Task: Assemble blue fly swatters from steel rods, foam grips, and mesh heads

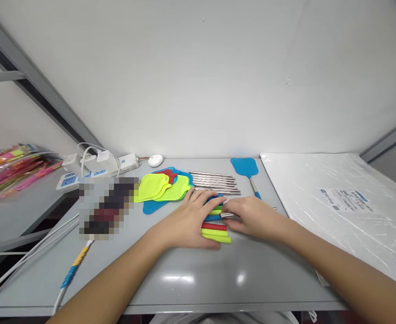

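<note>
My left hand (193,218) spreads its fingers over a row of coloured plastic handles, among them a red handle (214,227) and a yellow-green handle (216,240). Between the fingers of my right hand (248,216) is a metal tube (228,215), gripped close to its left end. That end is at the right tip of a blue handle (213,218); I cannot tell whether it goes inside. Behind my hands lie several more metal tubes (214,180) side by side. Mesh fly swatter heads (153,186) in yellow-green, red and blue overlap left of them.
A blue fly swatter (245,166) with tube and handle lies at the back. To the right is a white wrapped package (319,180). A blurred-out object (108,207), cables, a power strip (99,173) and a round white case (155,160) are on the left.
</note>
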`<state>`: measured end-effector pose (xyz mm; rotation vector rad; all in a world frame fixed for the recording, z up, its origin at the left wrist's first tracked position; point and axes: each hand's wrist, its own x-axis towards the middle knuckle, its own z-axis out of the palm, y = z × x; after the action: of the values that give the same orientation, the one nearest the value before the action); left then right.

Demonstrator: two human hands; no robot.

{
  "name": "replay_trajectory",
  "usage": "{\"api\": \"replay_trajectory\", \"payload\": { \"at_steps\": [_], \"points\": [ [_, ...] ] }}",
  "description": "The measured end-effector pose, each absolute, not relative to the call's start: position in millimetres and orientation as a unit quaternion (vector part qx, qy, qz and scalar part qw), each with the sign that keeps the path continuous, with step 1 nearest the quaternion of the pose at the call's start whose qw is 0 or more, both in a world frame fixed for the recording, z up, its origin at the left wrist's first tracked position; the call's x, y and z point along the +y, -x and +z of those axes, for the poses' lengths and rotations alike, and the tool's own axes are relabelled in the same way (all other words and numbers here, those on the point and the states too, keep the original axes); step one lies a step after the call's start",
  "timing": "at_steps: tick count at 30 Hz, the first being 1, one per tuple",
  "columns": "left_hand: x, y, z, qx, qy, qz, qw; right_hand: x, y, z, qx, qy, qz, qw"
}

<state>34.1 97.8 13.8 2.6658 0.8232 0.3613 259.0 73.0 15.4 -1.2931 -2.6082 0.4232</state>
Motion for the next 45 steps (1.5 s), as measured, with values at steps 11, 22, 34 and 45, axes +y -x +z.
{"api": "replay_trajectory", "payload": {
  "at_steps": [11,22,34,45],
  "points": [
    [101,-32,15,0.292,-0.929,0.143,0.176,72,-262,26,-0.862,0.442,0.19,0.162],
    [104,-31,17,0.299,-0.919,0.168,0.197,76,-278,38,-0.767,0.502,0.251,0.312],
    [103,-30,19,0.293,-0.919,0.181,0.19,78,-274,30,-0.765,0.494,0.258,0.324],
    [97,-34,22,0.277,-0.919,0.241,0.145,68,-265,21,-0.788,0.463,0.2,0.352]
  ]
}}
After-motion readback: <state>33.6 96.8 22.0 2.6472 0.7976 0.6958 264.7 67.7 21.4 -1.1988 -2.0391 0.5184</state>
